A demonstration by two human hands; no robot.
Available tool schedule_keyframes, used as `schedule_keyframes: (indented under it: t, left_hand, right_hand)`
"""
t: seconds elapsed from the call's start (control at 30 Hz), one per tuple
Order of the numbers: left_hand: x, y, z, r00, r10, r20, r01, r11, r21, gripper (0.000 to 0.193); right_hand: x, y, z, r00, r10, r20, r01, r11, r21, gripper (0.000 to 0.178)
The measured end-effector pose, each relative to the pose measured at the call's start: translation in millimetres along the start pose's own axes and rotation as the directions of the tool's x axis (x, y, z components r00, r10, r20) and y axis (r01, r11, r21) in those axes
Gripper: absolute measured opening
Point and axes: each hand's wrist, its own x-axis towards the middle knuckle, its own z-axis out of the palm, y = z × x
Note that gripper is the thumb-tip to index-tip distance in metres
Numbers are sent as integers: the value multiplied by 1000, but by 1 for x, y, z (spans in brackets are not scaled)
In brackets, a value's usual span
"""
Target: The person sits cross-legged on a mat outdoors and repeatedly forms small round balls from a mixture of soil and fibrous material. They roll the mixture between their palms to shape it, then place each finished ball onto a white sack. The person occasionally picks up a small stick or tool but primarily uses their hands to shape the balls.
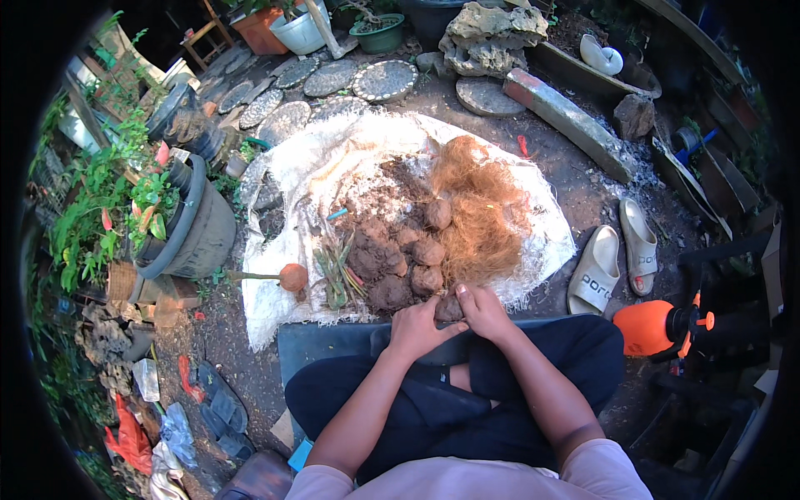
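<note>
Both my hands press around one brown soil ball just above my knees. My left hand cups it from the left and below, and my right hand wraps it from the right. Just beyond lie several more soil balls beside a mound of dark soil on a white woven sack. A heap of orange-brown coconut fibre lies to the right of the balls. A bundle of green plant cuttings rests at the left of the soil.
A small tool with an orange round end lies on the sack's left edge. A grey pot with red-green plants stands at left. A pair of pale sandals and an orange sprayer sit at right. Stepping stones and rocks lie beyond.
</note>
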Motion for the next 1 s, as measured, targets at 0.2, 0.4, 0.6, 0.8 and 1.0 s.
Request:
schedule_keyframes:
  t: [0.2,0.4,0.6,0.8,1.0]
  left_hand:
    - [-5,3,-5,993,28,111,-22,998,-55,66]
    - [-15,2,-1,995,67,76,-54,987,-153,50]
    - [-32,14,-18,999,4,40,7,963,-268,51]
    - [-52,33,-34,993,-69,-97,32,939,-342,64]
    - [-91,61,-49,969,-99,-226,-50,819,-571,56]
  right_hand:
    - [-23,-12,-4,993,-113,22,114,991,-76,38]
    - [-51,-30,-8,1000,-3,-21,2,999,-54,33]
    - [-62,-51,-29,993,-76,-90,83,994,76,30]
    - [-74,-59,-58,920,-35,-390,164,939,303,33]
    - [-83,-64,-87,794,51,-606,346,782,519,32]
